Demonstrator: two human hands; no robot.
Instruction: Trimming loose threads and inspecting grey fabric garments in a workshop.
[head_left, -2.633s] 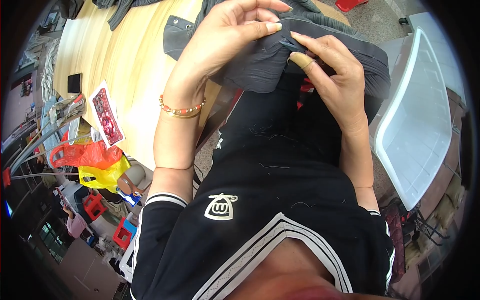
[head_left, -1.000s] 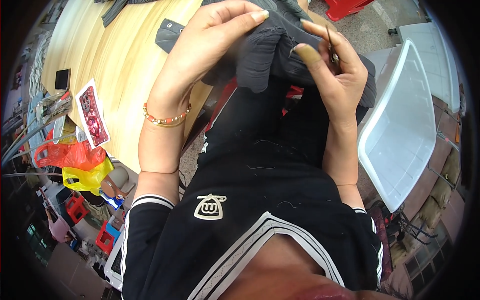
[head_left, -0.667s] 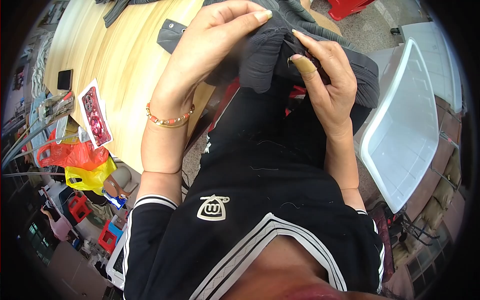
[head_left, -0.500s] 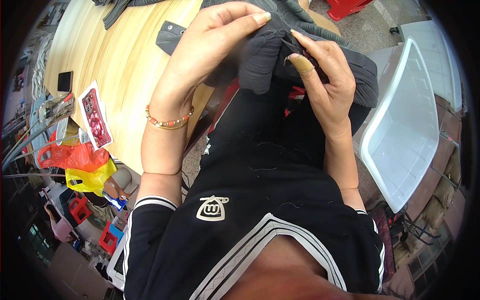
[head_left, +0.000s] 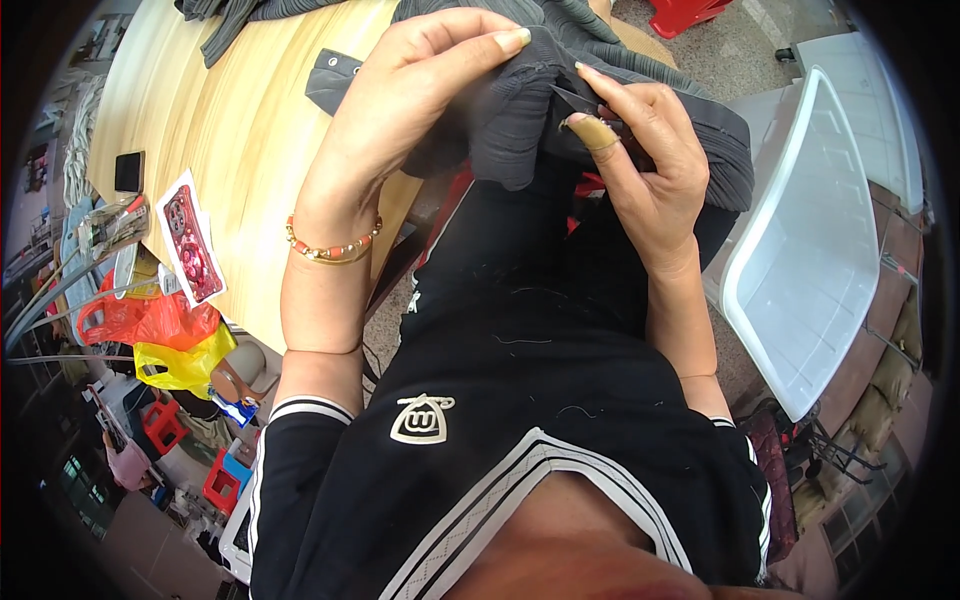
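Note:
My left hand (head_left: 425,75) pinches the edge of a dark grey ribbed garment (head_left: 510,140) between thumb and fingertips, holding it up over my lap. Close on its right, my right hand (head_left: 660,150) is closed around small thread snips (head_left: 573,99), mostly hidden by the fingers. Only a pointed dark blade shows, its tip beside the gathered cloth. A yellowish covering wraps the right thumb (head_left: 592,132). Part of the garment passes behind the right hand and hangs at its right. A grey strip with metal eyelets (head_left: 333,75) lies left of my left wrist.
A wooden table (head_left: 240,130) spreads on the left, with more grey garments (head_left: 270,10) at its far edge. On it are a phone (head_left: 129,172) and a printed card (head_left: 190,240). Red (head_left: 150,318) and yellow bags (head_left: 185,362) hang nearby. A white tub (head_left: 800,270) stands at right.
Both hands have shifted very slightly left with the garment. The pointed blade of the snips now shows more plainly between my right fingers and the cloth.

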